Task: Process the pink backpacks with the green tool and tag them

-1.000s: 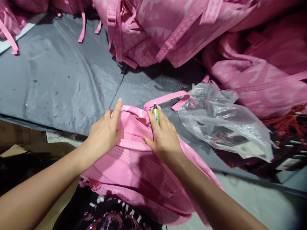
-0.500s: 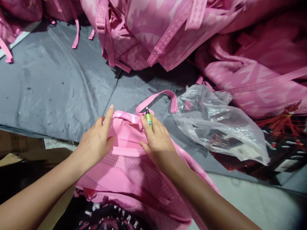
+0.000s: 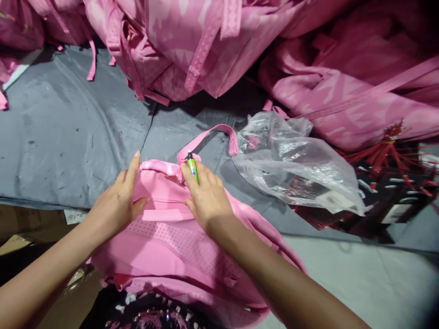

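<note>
A pink backpack point(image 3: 151, 256) with a perforated mesh panel lies before me, its top edge toward the table. At its upper left is my left hand point(image 3: 115, 201), index finger stretched out and thumb apart, resting along the edge; its other fingers are partly hidden. My right hand point(image 3: 209, 196) lies over the top edge near the carry handle. It holds a small green pen-like tube point(image 3: 192, 169) with a black tip, pointing up and away. Beyond that hand a pink strap point(image 3: 219, 130) curves onto the grey cloth.
Several pink patterned backpacks point(image 3: 192, 41) are piled along the far side of the grey-covered table point(image 3: 61, 137). To the right lie a clear plastic bag point(image 3: 291, 160) and black tags point(image 3: 387, 192) with red strings point(image 3: 384, 146). Cardboard point(image 3: 30, 224) shows at lower left.
The view has shifted, so the backpack and both hands appear farther left. The hands keep nearly the same hold on the backpack and the green tube.
</note>
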Demonstrator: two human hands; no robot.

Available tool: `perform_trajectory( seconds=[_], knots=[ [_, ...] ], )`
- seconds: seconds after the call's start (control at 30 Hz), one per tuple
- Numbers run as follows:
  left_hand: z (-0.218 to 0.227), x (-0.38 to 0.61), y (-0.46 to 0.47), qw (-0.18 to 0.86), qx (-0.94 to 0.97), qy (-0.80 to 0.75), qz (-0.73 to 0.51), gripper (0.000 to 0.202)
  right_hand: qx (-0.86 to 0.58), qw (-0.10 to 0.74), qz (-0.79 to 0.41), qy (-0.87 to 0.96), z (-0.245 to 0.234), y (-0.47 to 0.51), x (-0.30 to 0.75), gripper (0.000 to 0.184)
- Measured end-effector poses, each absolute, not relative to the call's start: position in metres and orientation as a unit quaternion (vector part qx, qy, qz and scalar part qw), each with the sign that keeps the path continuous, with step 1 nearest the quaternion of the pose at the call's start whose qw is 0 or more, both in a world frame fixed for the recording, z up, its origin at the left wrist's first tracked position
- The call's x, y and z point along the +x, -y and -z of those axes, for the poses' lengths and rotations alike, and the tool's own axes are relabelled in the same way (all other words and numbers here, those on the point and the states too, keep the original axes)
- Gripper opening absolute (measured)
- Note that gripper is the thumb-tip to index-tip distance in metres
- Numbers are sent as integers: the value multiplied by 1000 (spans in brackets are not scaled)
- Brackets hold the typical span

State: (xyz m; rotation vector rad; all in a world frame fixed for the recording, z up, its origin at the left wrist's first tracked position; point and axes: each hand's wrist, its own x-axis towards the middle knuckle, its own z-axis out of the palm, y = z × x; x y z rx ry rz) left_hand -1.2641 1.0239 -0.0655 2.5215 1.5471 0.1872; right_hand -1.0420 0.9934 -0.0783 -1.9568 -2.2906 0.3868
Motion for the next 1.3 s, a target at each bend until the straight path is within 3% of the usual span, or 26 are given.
perform_trajectory(
  seconds=[0.17, 0.3, 0.47, 0.67, 0.73, 0.87, 1.0, 1.2, 1.3],
  knots=[
    [56, -1227, -1024, -65, 869, -489, -35, 120, -633, 95, -97, 763, 80, -988, -1038, 73],
    [61, -1198, -1031, -70, 892, -447, 10, 121, -627, 110, -93, 766, 83, -989, -1036, 68],
    [63, -1188, -1028, -59, 891, -450, 19, 108, -621, 127, -88, 768, 90, -992, -1035, 62],
    [66, -1195, -1017, -51, 864, -500, -29, 108, -614, 301, -82, 725, 76, -945, -1009, 61],
    [68, -1197, -1016, -45, 858, -510, -35, 107, -620, 336, -90, 703, 62, -921, -999, 51],
    [68, -1199, -1018, -27, 860, -507, -42, 100, -575, 311, -262, 710, 41, -911, -999, 25],
    [66, -1201, -1018, -17, 863, -502, -48, 93, -583, 278, -380, 662, 38, -940, -1021, 23],
    [70, -1206, -1020, -2, 865, -498, -54, 92, -655, 173, -325, 660, 44, -950, -1044, 25],
    [71, -1208, -1022, 13, 868, -493, -60, 88, -657, 187, -314, 659, 47, -943, -1051, 24]
  ],
)
